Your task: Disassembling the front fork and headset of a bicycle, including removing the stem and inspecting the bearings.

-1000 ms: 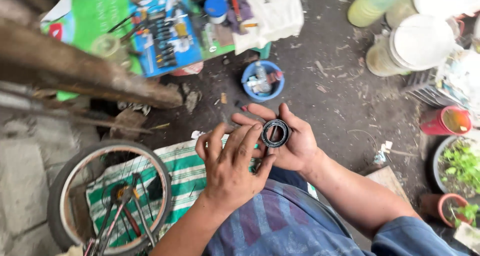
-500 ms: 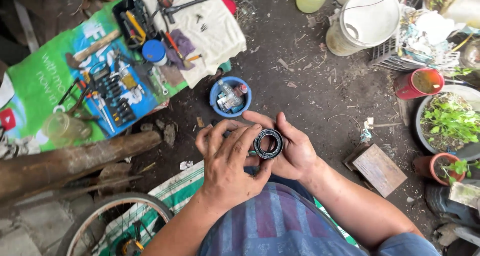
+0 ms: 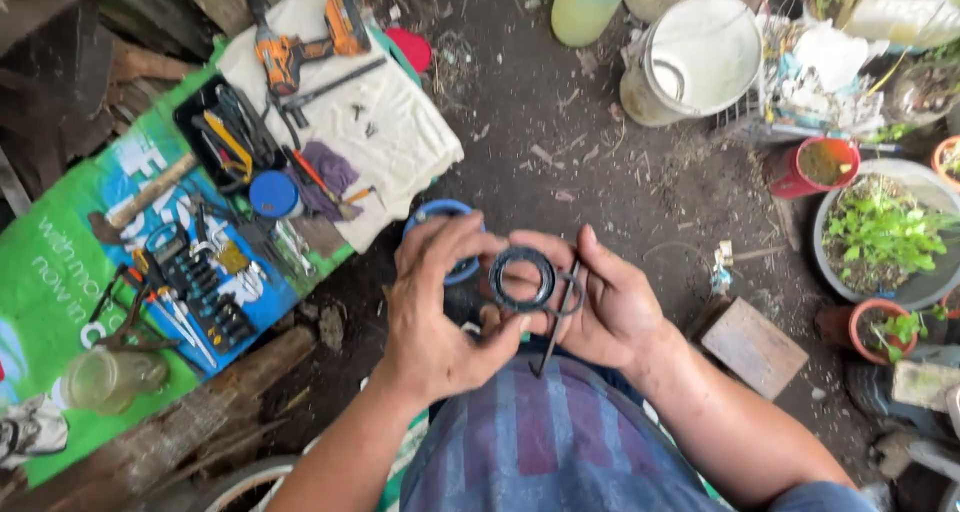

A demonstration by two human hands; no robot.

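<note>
Two hands meet in front of the person's chest, both gripping one small dark ring. The left hand pinches its left rim between thumb and forefinger, the other fingers curled loosely beside it. The right hand closes on the right rim, and a thin dark metal tool (something like slim pliers or a bent wire clip, too slender to tell which) hangs from that same hand, pointing down toward the lap.

By the look of it, the step in hand is a close check or fitting of the ring, with the tool kept ready. Any next move would call for a steady two-handed pinch so the ring does not slip to the dirt.

Seen almost face-on, the ring shows its open centre to the camera, so its axis runs up toward the viewer and it has no real long side. Just behind the left hand's fingers sits a blue bowl, and farther left a green mat carries scattered tools.
</note>
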